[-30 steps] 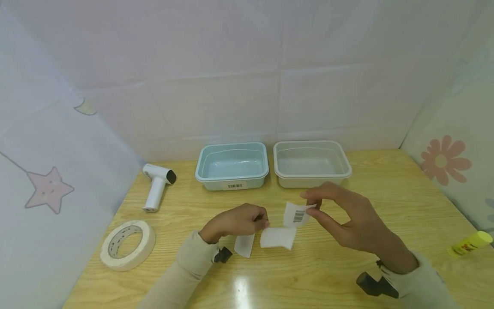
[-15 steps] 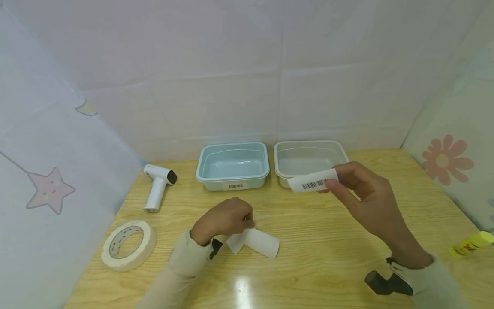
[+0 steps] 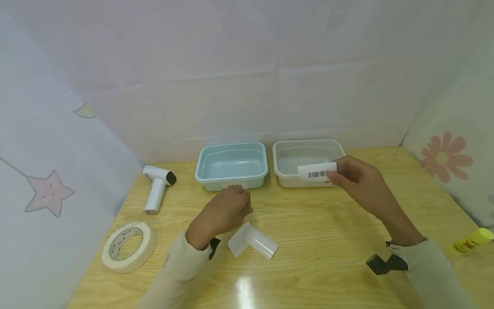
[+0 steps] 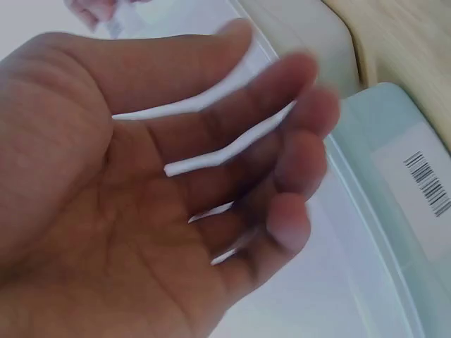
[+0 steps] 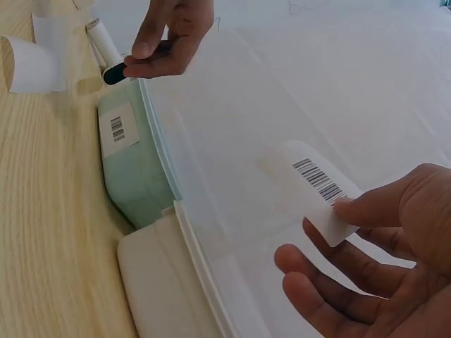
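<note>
My right hand [image 3: 362, 182] pinches a white barcode label [image 3: 311, 171] by its right end, between thumb and fingers. The label stands in front of the white plastic tub [image 3: 287, 182], its barcode facing me; whether it touches the tub I cannot tell. My left hand [image 3: 225, 208] holds nothing; in the left wrist view its fingers [image 4: 303, 162] are loosely bent. It hovers before the blue tub [image 3: 216, 186], whose front bears another barcode label [image 5: 118, 129]. Below that hand, two curled pieces of white backing paper [image 3: 262, 243] lie on the table, one overlapping the other.
A white handheld scanner-like device [image 3: 156, 189] lies at the left, behind a roll of masking tape [image 3: 144, 251]. A yellow glue stick [image 3: 471, 241] lies near the right edge of the wooden table [image 3: 316, 266]. Pale printed cloth [image 3: 231, 86] hangs behind and at both sides.
My right hand has pulled the label away from its backing and raised it to the white tub. My left hand has let go of the backing paper and moved towards the blue tub.
</note>
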`<state>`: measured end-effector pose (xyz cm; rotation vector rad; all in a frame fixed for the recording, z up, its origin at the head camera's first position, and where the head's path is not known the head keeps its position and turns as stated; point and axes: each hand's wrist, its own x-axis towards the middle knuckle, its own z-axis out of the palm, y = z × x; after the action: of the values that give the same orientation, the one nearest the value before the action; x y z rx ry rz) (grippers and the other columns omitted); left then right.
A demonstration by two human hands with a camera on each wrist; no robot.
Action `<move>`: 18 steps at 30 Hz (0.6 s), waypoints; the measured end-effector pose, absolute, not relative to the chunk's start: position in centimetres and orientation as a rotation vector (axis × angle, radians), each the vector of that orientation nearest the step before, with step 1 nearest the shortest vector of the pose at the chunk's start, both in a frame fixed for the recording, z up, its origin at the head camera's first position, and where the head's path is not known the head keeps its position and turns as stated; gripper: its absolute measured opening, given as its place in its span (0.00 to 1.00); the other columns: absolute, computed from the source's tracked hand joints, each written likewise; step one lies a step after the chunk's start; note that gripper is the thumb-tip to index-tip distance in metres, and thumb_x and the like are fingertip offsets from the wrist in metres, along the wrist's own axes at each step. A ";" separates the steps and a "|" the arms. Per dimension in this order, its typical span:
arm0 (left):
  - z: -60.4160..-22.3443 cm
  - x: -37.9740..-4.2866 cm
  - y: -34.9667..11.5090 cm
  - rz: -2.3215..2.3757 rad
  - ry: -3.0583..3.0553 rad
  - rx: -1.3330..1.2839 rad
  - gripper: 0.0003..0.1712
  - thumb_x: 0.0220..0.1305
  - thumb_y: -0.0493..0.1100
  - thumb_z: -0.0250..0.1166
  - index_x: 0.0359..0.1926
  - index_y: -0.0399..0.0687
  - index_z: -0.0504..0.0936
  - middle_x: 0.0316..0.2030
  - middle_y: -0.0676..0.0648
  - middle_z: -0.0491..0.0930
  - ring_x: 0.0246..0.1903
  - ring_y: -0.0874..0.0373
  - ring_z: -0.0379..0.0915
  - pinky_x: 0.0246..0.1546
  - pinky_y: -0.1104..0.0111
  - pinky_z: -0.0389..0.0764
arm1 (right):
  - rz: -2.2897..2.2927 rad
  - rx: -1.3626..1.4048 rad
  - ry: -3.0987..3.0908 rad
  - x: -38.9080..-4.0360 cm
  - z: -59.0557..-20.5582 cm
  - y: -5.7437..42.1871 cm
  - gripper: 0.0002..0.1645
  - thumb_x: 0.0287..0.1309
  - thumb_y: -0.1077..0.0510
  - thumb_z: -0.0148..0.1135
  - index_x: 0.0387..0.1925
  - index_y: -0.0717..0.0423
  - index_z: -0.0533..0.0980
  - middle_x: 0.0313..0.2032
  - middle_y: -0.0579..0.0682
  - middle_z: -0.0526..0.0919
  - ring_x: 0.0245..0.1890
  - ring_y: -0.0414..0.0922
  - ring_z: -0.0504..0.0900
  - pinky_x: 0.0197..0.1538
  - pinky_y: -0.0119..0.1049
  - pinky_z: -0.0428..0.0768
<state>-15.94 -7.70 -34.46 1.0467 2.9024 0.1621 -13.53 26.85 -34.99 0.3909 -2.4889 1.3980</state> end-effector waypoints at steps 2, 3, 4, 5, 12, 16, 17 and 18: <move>-34.5 -16.1 -7.1 0.130 2.990 1.087 0.17 0.68 0.54 0.67 0.37 0.45 0.79 0.37 0.49 0.73 0.39 0.52 0.66 0.43 0.61 0.70 | 1.426 0.390 -2.565 -14.3 -36.0 27.4 0.11 0.68 0.51 0.65 0.46 0.53 0.80 0.44 0.49 0.84 0.44 0.43 0.85 0.43 0.30 0.82; -34.6 -16.3 -6.8 0.110 3.037 1.103 0.22 0.67 0.59 0.67 0.41 0.43 0.79 0.41 0.46 0.73 0.44 0.49 0.66 0.47 0.58 0.69 | 1.440 0.401 -2.594 -14.7 -36.5 27.6 0.12 0.68 0.51 0.65 0.47 0.53 0.80 0.43 0.50 0.84 0.44 0.45 0.85 0.43 0.31 0.82; -34.6 -16.5 -6.5 0.097 3.074 1.105 0.29 0.65 0.63 0.66 0.46 0.41 0.79 0.47 0.43 0.73 0.49 0.46 0.66 0.51 0.55 0.68 | 1.464 0.411 -2.617 -15.0 -37.0 27.8 0.13 0.68 0.51 0.65 0.47 0.53 0.80 0.43 0.51 0.85 0.45 0.46 0.85 0.44 0.32 0.82; -34.7 -16.7 -6.2 0.087 3.106 1.094 0.36 0.63 0.68 0.65 0.52 0.40 0.77 0.53 0.40 0.71 0.56 0.43 0.63 0.55 0.52 0.66 | 1.480 0.429 -2.636 -15.4 -37.6 28.0 0.13 0.68 0.51 0.65 0.46 0.54 0.80 0.43 0.52 0.85 0.45 0.48 0.85 0.44 0.33 0.83; -35.5 -19.6 -4.1 0.171 3.187 0.932 0.74 0.48 0.84 0.61 0.79 0.40 0.47 0.76 0.32 0.45 0.76 0.36 0.36 0.72 0.42 0.44 | 1.516 0.398 -2.717 -17.1 -41.1 28.8 0.14 0.67 0.47 0.65 0.43 0.53 0.81 0.42 0.52 0.84 0.46 0.51 0.82 0.46 0.43 0.81; -36.1 -21.2 -3.1 0.260 3.154 0.862 0.78 0.46 0.86 0.60 0.80 0.41 0.40 0.77 0.32 0.39 0.76 0.36 0.30 0.72 0.41 0.40 | 1.547 0.298 -2.739 -17.4 -42.7 28.9 0.18 0.64 0.45 0.68 0.44 0.54 0.82 0.43 0.51 0.82 0.46 0.50 0.79 0.44 0.43 0.80; -36.2 -21.5 -2.8 0.270 3.145 0.850 0.78 0.46 0.87 0.59 0.80 0.41 0.40 0.78 0.32 0.38 0.77 0.36 0.29 0.72 0.41 0.39 | 1.561 0.271 -2.737 -17.5 -43.0 28.9 0.19 0.64 0.45 0.69 0.45 0.55 0.82 0.42 0.52 0.81 0.45 0.50 0.78 0.44 0.42 0.80; -36.3 -21.9 -2.5 0.274 3.137 0.836 0.78 0.46 0.87 0.58 0.80 0.41 0.40 0.78 0.33 0.38 0.77 0.37 0.28 0.72 0.41 0.39 | 1.564 0.249 -2.736 -17.5 -43.3 28.8 0.19 0.63 0.45 0.69 0.45 0.55 0.82 0.41 0.52 0.81 0.43 0.50 0.78 0.42 0.41 0.80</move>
<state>-21.89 -2.52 -36.31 0.8359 3.1374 0.2739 -17.47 28.82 -43.31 0.2490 -2.7358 1.5638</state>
